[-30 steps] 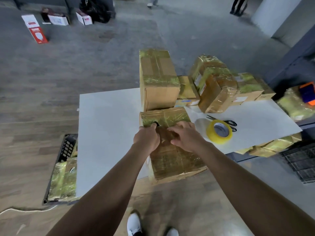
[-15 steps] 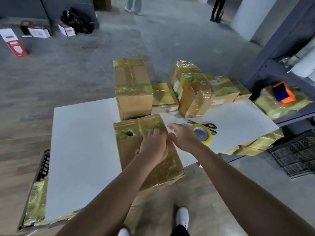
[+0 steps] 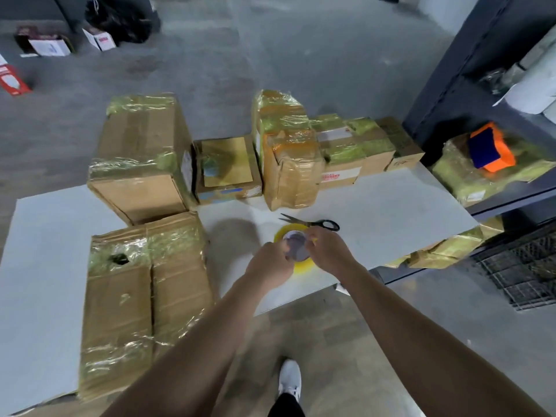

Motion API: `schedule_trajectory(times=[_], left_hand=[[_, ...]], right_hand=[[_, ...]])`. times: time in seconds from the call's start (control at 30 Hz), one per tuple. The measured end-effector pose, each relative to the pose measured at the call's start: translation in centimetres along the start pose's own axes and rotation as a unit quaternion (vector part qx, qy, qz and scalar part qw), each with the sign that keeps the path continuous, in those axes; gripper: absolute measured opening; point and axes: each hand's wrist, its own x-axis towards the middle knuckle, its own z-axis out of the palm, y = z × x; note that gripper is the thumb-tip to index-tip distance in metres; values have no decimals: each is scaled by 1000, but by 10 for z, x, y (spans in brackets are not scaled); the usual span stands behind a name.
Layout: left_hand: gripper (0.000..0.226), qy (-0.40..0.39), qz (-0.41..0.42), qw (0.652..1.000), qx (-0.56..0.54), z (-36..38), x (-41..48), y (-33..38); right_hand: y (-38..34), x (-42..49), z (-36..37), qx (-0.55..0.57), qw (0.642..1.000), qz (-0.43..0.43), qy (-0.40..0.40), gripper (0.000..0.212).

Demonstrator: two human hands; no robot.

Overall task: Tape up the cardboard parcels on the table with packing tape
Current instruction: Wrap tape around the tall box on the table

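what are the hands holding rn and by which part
Both hold the yellow packing tape roll: the left hand grips its left side, the right hand its right side, at the outer rim.

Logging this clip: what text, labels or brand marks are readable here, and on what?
No text is readable.
Red print, white label on taped parcel: blurred.
Red mark, white box on the floor: too small.
Red-and-white box on the floor: blurred.

White cartons (image 3: 49,47) beside perhaps a black bag (image 3: 120,18).
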Motion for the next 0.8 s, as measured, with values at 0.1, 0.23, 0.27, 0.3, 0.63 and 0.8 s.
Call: schedule_trajectory(times=[0.1, 0.23, 0.27, 0.3, 0.63, 0.8], left_hand=[[12, -4, -44, 999, -23, 12, 11, 5], [23, 0, -101, 993, -56, 17, 18, 8], [26, 1, -117, 991, -61, 17, 19, 8], [28, 2, -131, 989, -66, 18, 20, 8], [18, 33, -180, 977, -111, -10, 12, -3], [37, 135, -96, 980, -113, -54, 6, -19]], right_hand=[[15, 19, 3, -10, 1000, 26, 7, 38], [23, 39, 14, -43, 998, 55, -5, 41], [23, 42, 16, -48, 997, 64, -8, 42], [23, 45, 18, -51, 996, 72, -13, 42], [19, 48, 22, -29, 999, 31, 10, 24], [-9, 32, 9, 9, 997, -52, 56, 23]])
